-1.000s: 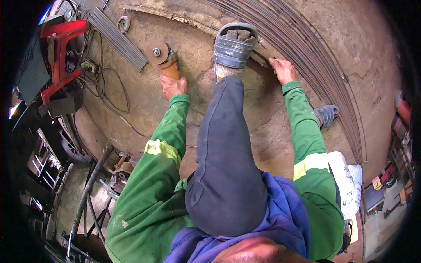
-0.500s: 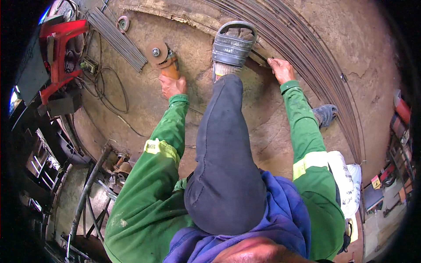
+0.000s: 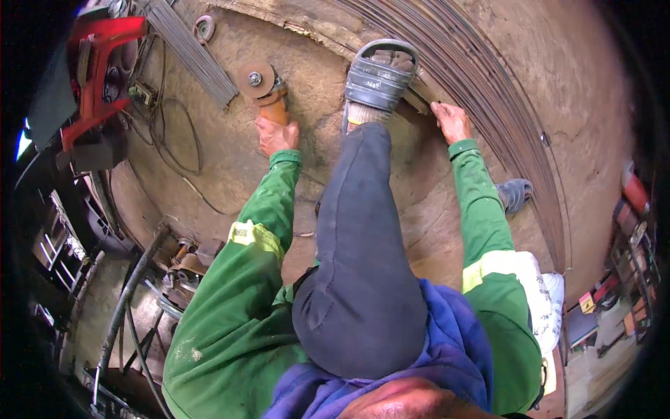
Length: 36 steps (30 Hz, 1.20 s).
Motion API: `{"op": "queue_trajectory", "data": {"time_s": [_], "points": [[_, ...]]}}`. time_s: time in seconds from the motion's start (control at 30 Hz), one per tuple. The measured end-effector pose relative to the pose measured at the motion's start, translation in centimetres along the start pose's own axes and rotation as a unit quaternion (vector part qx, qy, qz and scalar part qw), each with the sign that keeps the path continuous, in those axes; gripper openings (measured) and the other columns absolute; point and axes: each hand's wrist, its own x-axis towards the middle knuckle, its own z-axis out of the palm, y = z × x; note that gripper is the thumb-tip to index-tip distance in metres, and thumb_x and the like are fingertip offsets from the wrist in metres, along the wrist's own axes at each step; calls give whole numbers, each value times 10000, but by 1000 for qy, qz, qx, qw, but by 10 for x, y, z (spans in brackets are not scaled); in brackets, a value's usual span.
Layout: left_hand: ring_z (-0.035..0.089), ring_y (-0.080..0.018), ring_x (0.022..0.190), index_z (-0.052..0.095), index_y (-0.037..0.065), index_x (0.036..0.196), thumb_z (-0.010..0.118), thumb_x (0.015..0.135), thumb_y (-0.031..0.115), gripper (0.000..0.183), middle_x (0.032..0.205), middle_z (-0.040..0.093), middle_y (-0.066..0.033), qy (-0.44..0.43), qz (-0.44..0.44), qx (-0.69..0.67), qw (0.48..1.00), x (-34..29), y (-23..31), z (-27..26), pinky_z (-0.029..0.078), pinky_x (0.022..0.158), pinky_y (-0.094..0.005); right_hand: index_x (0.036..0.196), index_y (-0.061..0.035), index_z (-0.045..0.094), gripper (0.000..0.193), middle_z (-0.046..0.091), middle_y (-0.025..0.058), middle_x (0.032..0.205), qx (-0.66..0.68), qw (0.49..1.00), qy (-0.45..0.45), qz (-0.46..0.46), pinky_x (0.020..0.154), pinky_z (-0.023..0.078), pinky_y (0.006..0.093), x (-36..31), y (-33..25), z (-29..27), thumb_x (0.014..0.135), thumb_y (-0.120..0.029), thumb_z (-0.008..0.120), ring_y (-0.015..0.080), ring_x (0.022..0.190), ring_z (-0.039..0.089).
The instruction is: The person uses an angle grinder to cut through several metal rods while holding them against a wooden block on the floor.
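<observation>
Your left hand (image 3: 276,135) grips the grinder (image 3: 265,87), its disc off the rods (image 3: 481,105); your right hand (image 3: 450,120) presses them (sandal (image 3: 380,73) pinning too). No cut shows yet.

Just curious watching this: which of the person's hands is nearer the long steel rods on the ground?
Right. The right hand rests against the steel rods; the left hand grips the angle grinder, apart from them.

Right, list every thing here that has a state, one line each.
angle grinder: on the ground, handle held by the left hand
long rod bundle: lying on the ground, pinned under the sandalled foot
right hand: resting on the rods beside the foot
short rods: lying loose, untouched
</observation>
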Motion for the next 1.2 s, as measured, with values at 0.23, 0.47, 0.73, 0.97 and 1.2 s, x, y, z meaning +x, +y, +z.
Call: {"op": "queue_trajectory", "data": {"time_s": [0.23,0.47,0.73,0.97,1.2], "points": [[554,-439,977,416,5,1091,684,626,224,580,1052,550,-238,4,20,-36,999,2,-2,0,461,829,-504,800,-1,637,463,545,63,582,6,1000,-4,-3,565,395,334,7,19,4,883,-453,578,157,559,506],[550,-436,943,403,25,1060,664,627,179,529,1001,530,-214,-7,13,-56,998,4,-3,-5,469,783,-527,819,4,635,430,523,26,599,15,997,-61,38,567,370,296,12,14,-4,900,-416,589,122,572,460],[554,-409,955,403,30,1064,691,622,193,551,1007,518,-192,7,23,-49,998,5,-3,-2,485,772,-511,917,2,667,441,536,-9,625,49,993,-70,76,522,341,254,13,14,-8,888,-435,617,83,560,443],[551,-402,973,400,18,1113,693,614,185,603,1044,526,-200,14,32,-48,998,4,-6,2,484,789,-495,909,-33,677,412,539,-15,615,54,992,-66,91,483,321,247,14,17,-7,876,-441,627,69,535,437],[552,-412,977,406,13,1105,676,627,178,573,1034,527,-209,6,22,-48,999,3,-1,-3,477,800,-503,863,-44,672,389,537,-14,610,35,993,-77,85,485,317,255,14,15,-10,882,-429,619,68,534,429]]}}
